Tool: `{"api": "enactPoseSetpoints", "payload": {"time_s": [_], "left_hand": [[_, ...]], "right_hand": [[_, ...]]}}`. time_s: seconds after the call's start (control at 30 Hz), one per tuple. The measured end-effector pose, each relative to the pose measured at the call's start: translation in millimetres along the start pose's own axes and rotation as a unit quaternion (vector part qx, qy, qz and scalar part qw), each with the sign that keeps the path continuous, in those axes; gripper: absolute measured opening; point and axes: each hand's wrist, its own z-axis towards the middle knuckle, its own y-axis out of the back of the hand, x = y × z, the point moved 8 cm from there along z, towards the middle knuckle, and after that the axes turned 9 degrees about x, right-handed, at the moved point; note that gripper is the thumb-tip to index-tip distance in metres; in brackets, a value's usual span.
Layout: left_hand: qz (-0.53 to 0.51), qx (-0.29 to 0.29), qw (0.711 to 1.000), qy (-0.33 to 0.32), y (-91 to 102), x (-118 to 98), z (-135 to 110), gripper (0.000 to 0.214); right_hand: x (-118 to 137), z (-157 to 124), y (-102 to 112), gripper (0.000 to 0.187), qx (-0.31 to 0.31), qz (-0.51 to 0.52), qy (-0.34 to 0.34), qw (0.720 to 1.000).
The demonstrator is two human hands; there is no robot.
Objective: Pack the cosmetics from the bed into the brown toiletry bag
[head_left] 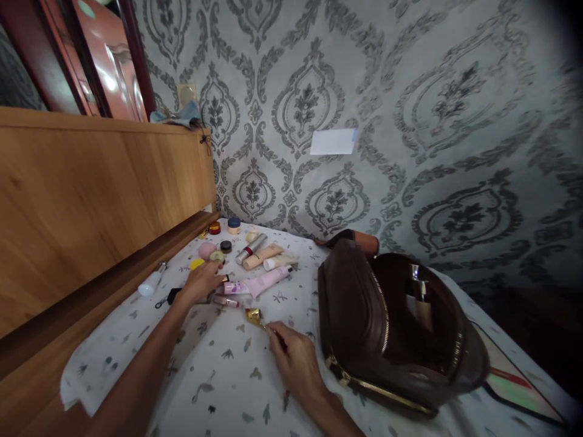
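Observation:
My right hand is closed in a pinch around the thin end of a small shiny gold-coloured item, whose kind I cannot make out. Among the cosmetics, my left hand has its fingers curled down; a small black-and-gold end shows at the fingertips, the rest hidden. Close by lie a pink tube, a small pink lip gloss tube, a yellow round item and a pale green round lid. A black item with a ring lies beside my left wrist.
An unzipped brown leather bag stands at the right, with gold-capped bottles inside. Farther back are a peach tube, a silver tube and several jars. A white bottle lies near the wooden board; a patterned wall rises behind.

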Motion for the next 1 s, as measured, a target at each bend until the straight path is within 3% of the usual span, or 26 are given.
{"api": "enactPoseSetpoints", "payload": {"time_s": [0.3, 0.47, 0.67, 0.8, 0.87, 1.0], "left_hand": [[0.035, 0.046, 0.998, -0.005, -2.5, 0.0, -4.4, 0.022], [0.055, 0.053, 0.997, -0.011, -1.6, -5.6, -8.0, 0.010], [0.064, 0.043, 0.997, -0.014, 3.9, -17.2, -11.2, 0.011], [0.054, 0.020, 0.998, -0.029, 6.2, -37.5, -14.9, 0.019], [0.040, 0.010, 0.997, -0.064, 5.6, -54.4, -20.0, 0.020], [-0.030, 0.014, 0.972, -0.233, 2.2, -99.7, -41.1, 0.016]], "right_hand": [[5.3, -0.4, 9.2, 0.033, -0.048, -0.040, 0.018, 0.998], [9.0, 0.1, 11.1, 0.030, -0.053, -0.028, 0.033, 0.998], [11.2, 0.6, 12.3, 0.029, -0.050, 0.006, 0.036, 0.998], [6.4, 0.4, 10.3, 0.029, -0.045, 0.035, 0.028, 0.998], [-0.3, 0.3, 8.7, 0.030, -0.046, 0.052, 0.007, 0.998], [-15.2, -1.4, 8.1, 0.043, -0.073, 0.095, -0.039, 0.992]]}}
